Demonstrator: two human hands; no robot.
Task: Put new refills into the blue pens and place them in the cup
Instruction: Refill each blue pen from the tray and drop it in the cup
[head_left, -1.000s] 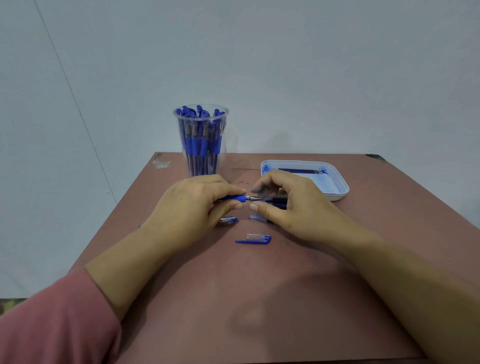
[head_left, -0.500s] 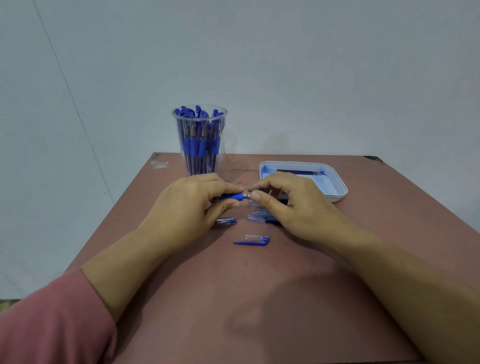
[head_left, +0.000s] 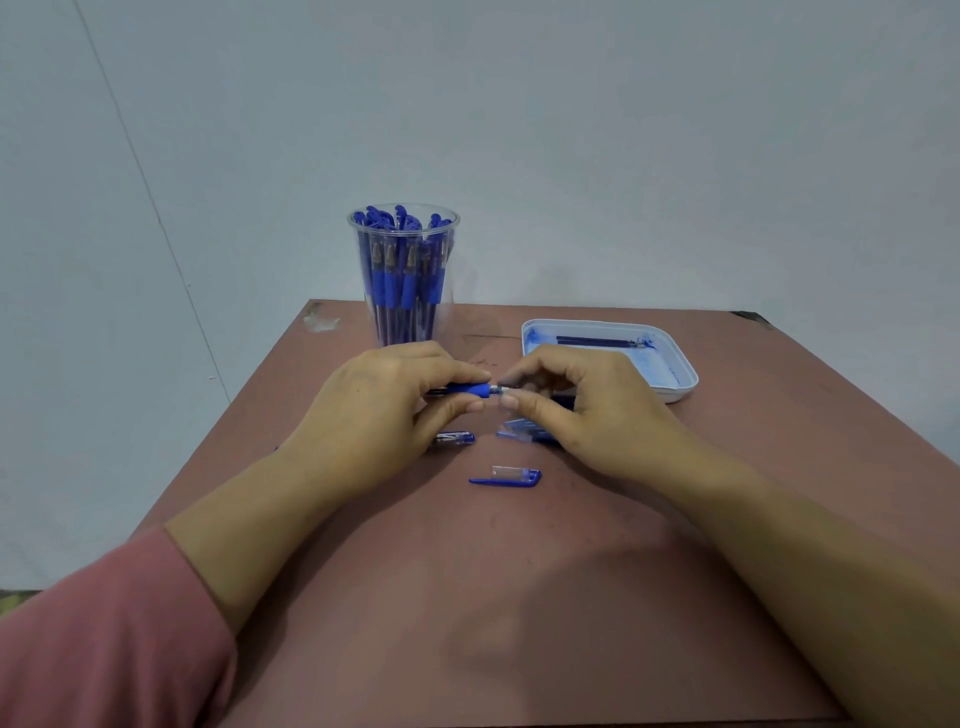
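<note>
Screwing tip onto pen
Left hand grips pen; right hand pinches tip, probably twisting; next: cap below fingers.

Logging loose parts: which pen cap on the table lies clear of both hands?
The cap nearest the camera, lying alone; the others are partly hidden under the left hand and right hand.

One cup at the desk's far edge, and we can't number its pens. One tray, two refills by our reckoning. One pen pinched between left hand and right hand. One cap fully showing, more blue pieces half hidden.
</note>
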